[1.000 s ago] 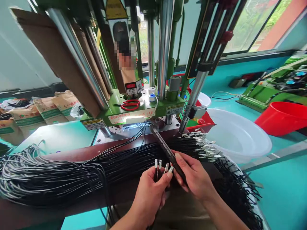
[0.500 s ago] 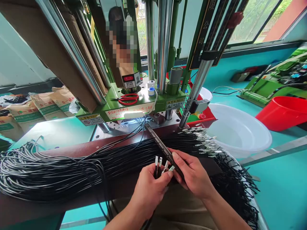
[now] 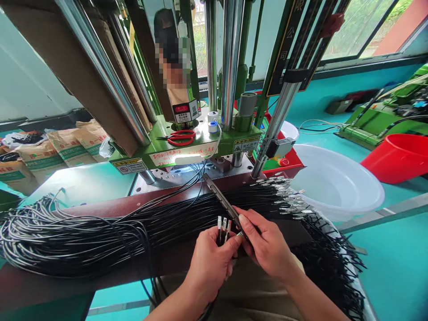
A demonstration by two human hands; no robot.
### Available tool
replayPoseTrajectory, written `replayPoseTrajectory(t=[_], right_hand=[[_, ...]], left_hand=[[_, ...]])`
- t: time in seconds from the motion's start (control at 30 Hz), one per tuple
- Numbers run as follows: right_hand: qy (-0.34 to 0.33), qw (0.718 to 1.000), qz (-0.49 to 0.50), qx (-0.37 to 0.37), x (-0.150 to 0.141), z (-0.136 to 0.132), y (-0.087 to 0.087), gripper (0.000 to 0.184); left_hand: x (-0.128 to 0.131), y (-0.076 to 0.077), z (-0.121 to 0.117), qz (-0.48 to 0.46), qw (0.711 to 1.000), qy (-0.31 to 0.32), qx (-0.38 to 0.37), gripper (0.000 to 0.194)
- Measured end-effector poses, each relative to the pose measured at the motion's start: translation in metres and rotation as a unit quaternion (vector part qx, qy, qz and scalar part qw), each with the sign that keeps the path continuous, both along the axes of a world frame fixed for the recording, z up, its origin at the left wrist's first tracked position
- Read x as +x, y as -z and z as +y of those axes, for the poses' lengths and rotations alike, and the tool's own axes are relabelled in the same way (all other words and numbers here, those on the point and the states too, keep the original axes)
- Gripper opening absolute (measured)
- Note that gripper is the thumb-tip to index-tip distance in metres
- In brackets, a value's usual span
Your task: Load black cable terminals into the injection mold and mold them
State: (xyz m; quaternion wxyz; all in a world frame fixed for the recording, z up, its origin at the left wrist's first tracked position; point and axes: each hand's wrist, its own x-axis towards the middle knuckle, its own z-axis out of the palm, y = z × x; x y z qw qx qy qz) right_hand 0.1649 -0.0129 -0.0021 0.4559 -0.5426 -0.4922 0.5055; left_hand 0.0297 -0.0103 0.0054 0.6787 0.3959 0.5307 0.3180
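My left hand (image 3: 210, 258) is closed around several black cables, whose silvery connectors (image 3: 224, 224) stick up above the fingers. Between thumb and fingers, my right hand (image 3: 267, 240) grips a long, dark slotted metal bar (image 3: 223, 200) that slants up and left toward the press. The bar's near end meets my left thumb, where one connector is mostly hidden. Behind both hands, a thick bundle of black cables (image 3: 180, 214) lies across the brown table (image 3: 40, 290). More connector ends (image 3: 287, 196) fan out at the bundle's right.
A green press (image 3: 197, 147) with steel columns stands ahead, red-handled scissors (image 3: 180, 137) on its plate. Loose cables run into its lower die area. At right are a white tub (image 3: 341, 178), a red bucket (image 3: 397, 158) and a pile of black strips (image 3: 327, 267). Paper sacks (image 3: 63, 149) stand left.
My left thumb has moved up against the bar, and the rightmost connector has gone from clear view to the bar's edge. The whole view has shifted slightly.
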Motion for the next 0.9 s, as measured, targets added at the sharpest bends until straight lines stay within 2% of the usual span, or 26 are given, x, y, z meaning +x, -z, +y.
replayPoseTrajectory(t=[0.13,0.27,0.4,0.57,0.9], right_hand=[[-0.011,0.996,0.067,-0.064,0.006,-0.004,-0.002,0.057],[0.014,0.988,0.119,-0.097,0.013,-0.007,0.0,0.06],[-0.015,0.987,0.123,-0.103,0.014,-0.007,-0.001,0.06],[-0.028,0.989,0.102,-0.107,0.014,-0.007,-0.002,0.061],[-0.046,0.99,0.081,-0.102,0.014,-0.006,0.0,0.061]], left_hand=[[-0.01,-0.005,0.003,-0.064,0.998,0.003,-0.013,0.032],[-0.017,-0.009,0.005,-0.09,0.995,-0.018,-0.026,0.034],[-0.013,-0.006,0.004,-0.043,0.999,0.014,0.01,0.033],[-0.007,-0.004,0.002,0.012,0.999,0.04,0.001,0.029],[-0.009,-0.001,0.003,0.019,0.998,0.06,0.007,0.032]])
